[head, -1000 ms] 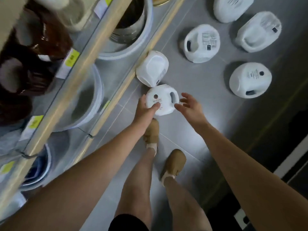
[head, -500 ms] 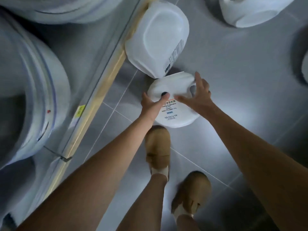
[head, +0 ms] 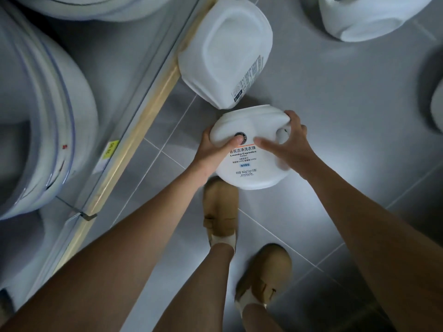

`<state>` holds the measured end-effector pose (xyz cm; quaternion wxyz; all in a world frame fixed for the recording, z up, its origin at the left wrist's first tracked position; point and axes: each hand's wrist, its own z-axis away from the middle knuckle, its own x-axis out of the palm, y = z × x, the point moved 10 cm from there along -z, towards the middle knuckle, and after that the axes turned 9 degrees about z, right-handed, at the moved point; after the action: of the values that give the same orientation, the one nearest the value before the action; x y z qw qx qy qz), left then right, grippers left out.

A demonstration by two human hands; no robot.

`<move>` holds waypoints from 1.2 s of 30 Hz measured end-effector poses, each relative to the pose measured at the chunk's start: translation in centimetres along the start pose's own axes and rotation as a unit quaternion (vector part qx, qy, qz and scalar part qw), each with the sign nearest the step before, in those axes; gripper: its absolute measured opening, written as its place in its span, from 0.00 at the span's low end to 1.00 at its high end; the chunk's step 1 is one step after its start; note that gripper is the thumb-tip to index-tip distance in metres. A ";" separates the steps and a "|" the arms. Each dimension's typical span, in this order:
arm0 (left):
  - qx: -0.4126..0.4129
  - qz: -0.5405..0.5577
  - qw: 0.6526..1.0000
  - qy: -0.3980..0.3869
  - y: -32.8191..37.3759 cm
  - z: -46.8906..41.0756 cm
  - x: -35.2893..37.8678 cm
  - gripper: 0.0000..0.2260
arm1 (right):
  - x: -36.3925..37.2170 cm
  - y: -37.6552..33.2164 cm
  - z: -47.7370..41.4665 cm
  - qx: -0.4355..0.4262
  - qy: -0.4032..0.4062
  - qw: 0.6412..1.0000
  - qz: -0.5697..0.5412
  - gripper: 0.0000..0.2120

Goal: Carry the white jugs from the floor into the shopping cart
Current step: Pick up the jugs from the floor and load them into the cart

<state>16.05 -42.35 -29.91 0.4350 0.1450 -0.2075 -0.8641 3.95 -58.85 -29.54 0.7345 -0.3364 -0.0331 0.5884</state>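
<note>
The white jug (head: 249, 161) sits between my hands, label up and reading upright to me, its long axis running away from me, handle on the right. My left hand (head: 211, 152) grips its left side, thumb pressed on the round emblem. My right hand (head: 291, 146) curls round the handle side, thumb spread over the label. It overlaps the toe of my forward shoe (head: 220, 207); I cannot tell whether it touches the floor (head: 335, 111). Three other jugs are in view: one (head: 227, 51) just beyond, against the shelf edge (head: 148, 109), one (head: 374, 17) farther right, and a sliver (head: 438, 101) at the frame edge. Two tan shoes.

Dim, soft, wide-angle edge distortion
</note>
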 end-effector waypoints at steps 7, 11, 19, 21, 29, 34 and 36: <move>0.016 0.001 1.000 -0.003 3.9 10.4 0.3 0.28 | -4.2 -3.7 9.3 -0.005 0.009 1.000 -0.009 0.44; 0.050 0.018 0.999 -0.005 7.3 18.9 -0.3 0.35 | -7.3 -8.4 17.0 -0.038 0.008 0.999 0.004 0.46; 0.104 0.059 0.993 0.009 12.6 38.4 -3.7 0.35 | -11.7 -17.3 34.2 -0.107 0.005 0.993 0.046 0.42; 0.107 0.091 0.990 0.014 12.7 43.3 -5.2 0.38 | -11.8 -19.8 38.7 -0.126 -0.008 0.989 0.071 0.42; 0.163 0.183 0.959 0.142 10.7 61.6 -15.0 0.39 | -6.9 -29.1 55.4 -0.221 -0.067 0.956 0.183 0.43; 0.183 0.243 0.930 0.206 6.2 71.6 -22.6 0.33 | 0.4 -33.0 65.6 -0.293 -0.111 0.920 0.234 0.50; 0.190 0.275 0.916 0.223 3.1 75.6 -26.0 0.36 | 4.6 -33.5 69.7 -0.309 -0.137 0.906 0.253 0.53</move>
<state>0.70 -5.28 39.37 0.6545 0.3510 -0.2971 -0.6002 2.59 -25.76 40.54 0.4085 -0.4597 -0.2273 0.7550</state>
